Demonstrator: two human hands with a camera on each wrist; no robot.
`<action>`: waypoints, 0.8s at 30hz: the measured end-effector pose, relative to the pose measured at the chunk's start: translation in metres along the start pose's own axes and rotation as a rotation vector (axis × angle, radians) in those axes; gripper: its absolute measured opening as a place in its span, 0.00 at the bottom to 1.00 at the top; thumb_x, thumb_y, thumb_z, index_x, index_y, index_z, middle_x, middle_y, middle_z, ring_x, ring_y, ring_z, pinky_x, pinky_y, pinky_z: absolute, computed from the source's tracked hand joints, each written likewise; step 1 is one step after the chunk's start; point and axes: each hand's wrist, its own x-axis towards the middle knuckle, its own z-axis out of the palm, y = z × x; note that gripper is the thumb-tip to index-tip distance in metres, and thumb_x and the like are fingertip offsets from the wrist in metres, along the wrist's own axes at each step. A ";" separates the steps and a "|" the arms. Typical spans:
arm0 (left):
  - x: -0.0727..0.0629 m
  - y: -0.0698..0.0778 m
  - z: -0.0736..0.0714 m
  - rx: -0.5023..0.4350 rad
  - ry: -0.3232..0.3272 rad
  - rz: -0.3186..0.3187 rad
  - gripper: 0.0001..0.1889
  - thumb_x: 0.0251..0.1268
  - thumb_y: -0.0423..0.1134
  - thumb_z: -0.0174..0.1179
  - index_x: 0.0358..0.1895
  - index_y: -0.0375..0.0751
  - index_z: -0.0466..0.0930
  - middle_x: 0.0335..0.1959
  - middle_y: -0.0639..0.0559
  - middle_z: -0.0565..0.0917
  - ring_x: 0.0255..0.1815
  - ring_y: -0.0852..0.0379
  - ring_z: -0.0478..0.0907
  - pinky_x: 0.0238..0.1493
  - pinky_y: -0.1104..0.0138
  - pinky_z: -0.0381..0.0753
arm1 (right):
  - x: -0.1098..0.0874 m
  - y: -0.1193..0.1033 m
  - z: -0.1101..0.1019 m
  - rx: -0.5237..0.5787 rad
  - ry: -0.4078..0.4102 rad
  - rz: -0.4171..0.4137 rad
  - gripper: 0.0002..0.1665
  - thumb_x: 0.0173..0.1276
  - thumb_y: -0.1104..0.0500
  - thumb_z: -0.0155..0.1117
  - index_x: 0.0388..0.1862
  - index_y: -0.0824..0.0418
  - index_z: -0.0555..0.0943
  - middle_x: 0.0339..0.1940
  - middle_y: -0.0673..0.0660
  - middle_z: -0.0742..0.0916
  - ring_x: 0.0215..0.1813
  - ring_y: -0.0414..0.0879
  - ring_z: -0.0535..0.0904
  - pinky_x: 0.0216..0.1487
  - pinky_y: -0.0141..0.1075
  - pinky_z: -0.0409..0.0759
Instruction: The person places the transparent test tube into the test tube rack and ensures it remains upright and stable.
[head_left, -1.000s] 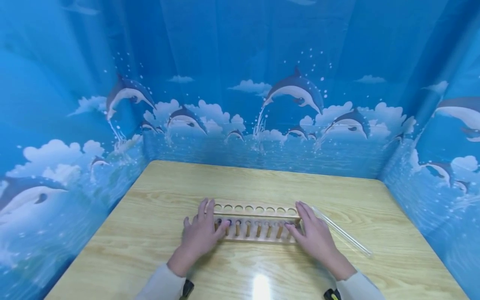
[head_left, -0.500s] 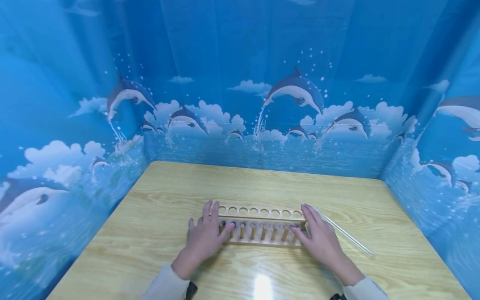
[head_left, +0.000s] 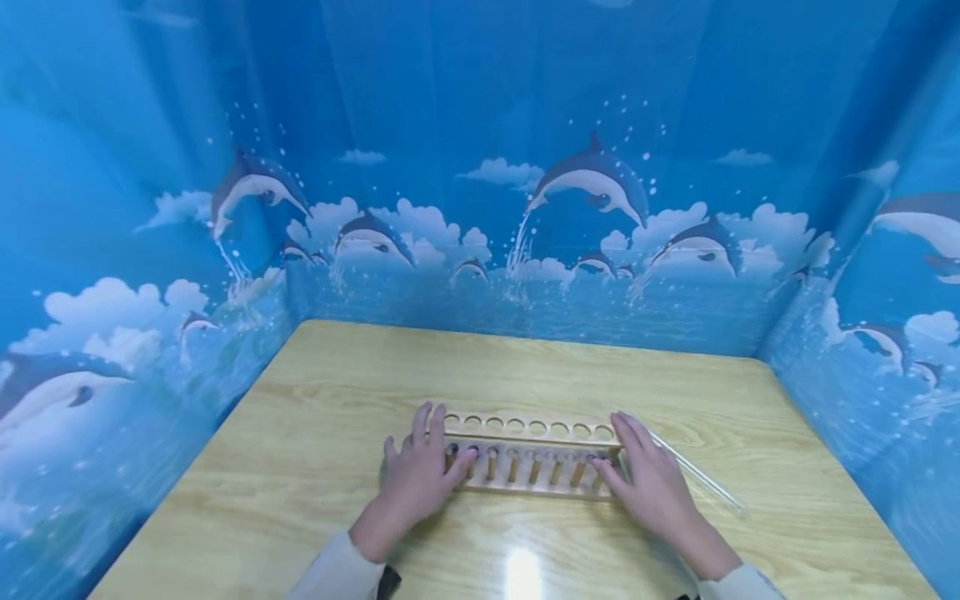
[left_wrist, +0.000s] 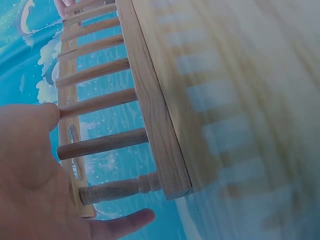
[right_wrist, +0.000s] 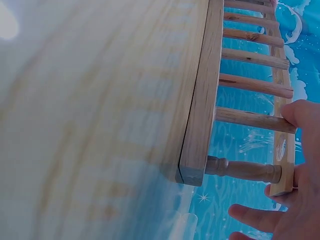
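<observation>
A wooden test tube rack (head_left: 527, 427) stands upright on the table, with a row of round holes in its top board and a row of pegs in front. My left hand (head_left: 416, 473) grips its left end, fingers over the top board and the thumb at the tip of a peg (left_wrist: 100, 103). At the other end my right hand (head_left: 654, 483) holds it the same way, its thumb against a peg (right_wrist: 255, 119) in the right wrist view. Turned end posts (left_wrist: 117, 191) join the top board to the base (right_wrist: 200, 115).
Beside the right hand, clear glass tubes (head_left: 705, 475) lie slantwise on the wood-grain table (head_left: 360, 367). A blue dolphin-print curtain (head_left: 450, 167) encloses the table at the back and both sides.
Both hands have shifted the rack to the right and a little toward the person, keeping the same grip. The glass tubes stay where they were.
</observation>
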 end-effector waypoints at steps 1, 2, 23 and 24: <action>0.000 0.001 -0.001 -0.001 -0.001 0.000 0.44 0.69 0.65 0.48 0.77 0.40 0.49 0.76 0.37 0.51 0.59 0.33 0.73 0.65 0.29 0.49 | 0.000 0.001 -0.001 0.002 0.005 -0.002 0.42 0.67 0.46 0.64 0.71 0.67 0.63 0.70 0.65 0.69 0.64 0.65 0.70 0.57 0.68 0.68; 0.000 0.003 -0.001 -0.001 -0.002 -0.001 0.44 0.69 0.65 0.48 0.77 0.40 0.49 0.76 0.37 0.50 0.59 0.32 0.73 0.65 0.29 0.48 | 0.000 0.002 -0.001 0.005 0.008 -0.004 0.42 0.67 0.46 0.64 0.71 0.67 0.64 0.70 0.65 0.69 0.64 0.65 0.70 0.57 0.68 0.68; -0.001 0.006 -0.005 0.060 0.010 -0.020 0.44 0.67 0.67 0.49 0.77 0.41 0.51 0.76 0.38 0.54 0.70 0.36 0.62 0.66 0.29 0.43 | 0.001 0.001 -0.005 0.062 -0.020 0.005 0.42 0.68 0.44 0.63 0.71 0.66 0.64 0.71 0.65 0.69 0.66 0.66 0.68 0.61 0.70 0.63; -0.001 0.006 -0.005 0.065 0.010 -0.018 0.44 0.67 0.67 0.48 0.77 0.41 0.51 0.76 0.38 0.55 0.71 0.37 0.61 0.66 0.29 0.43 | 0.001 0.001 -0.006 0.063 -0.022 0.005 0.41 0.68 0.44 0.62 0.71 0.66 0.64 0.70 0.65 0.69 0.66 0.66 0.68 0.60 0.70 0.63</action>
